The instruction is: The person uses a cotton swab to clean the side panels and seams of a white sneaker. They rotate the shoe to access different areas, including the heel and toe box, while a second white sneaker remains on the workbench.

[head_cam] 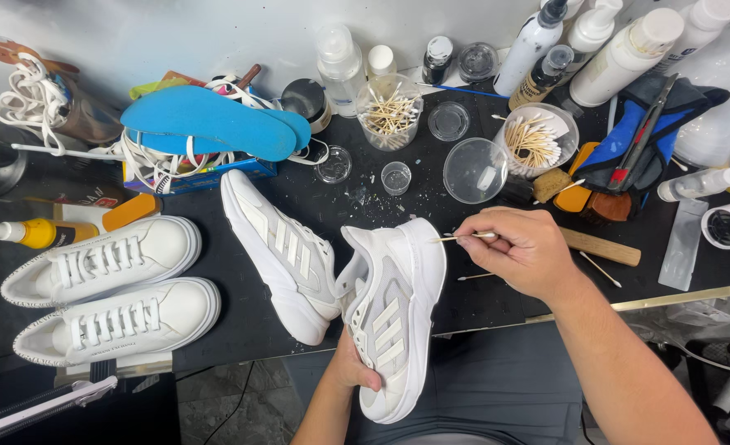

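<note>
White mesh and grey panels make up the sneaker (394, 317) nearest the camera, propped at the front edge of the black surface (497, 301) with its heel end low toward the lap and its toe end up and away. Its long axis runs near to far, tilted slightly right at the top. The left hand (350, 369) grips it from below at the heel side, fingers closed around the collar edge, thumb lying on the upper.

Just beyond, the right hand (526, 251) sits to the right of the shoe's toe end. Its fingers are pinched shut on a thin cotton swab (462, 237), which points left, crosswise to the shoe's length, its tip touching or just at the rubber edge near the toe. So the shoe lies left of the right fingers, and the right hand is the nearer one to that toe rim.

Left of this, the matching sneaker (278, 251) lies on its side. Farther left stands a pair of white laced shoes (114, 292). At the back sit a blue insole (212, 122), cups of swabs (390, 111) and several bottles (624, 53).
</note>
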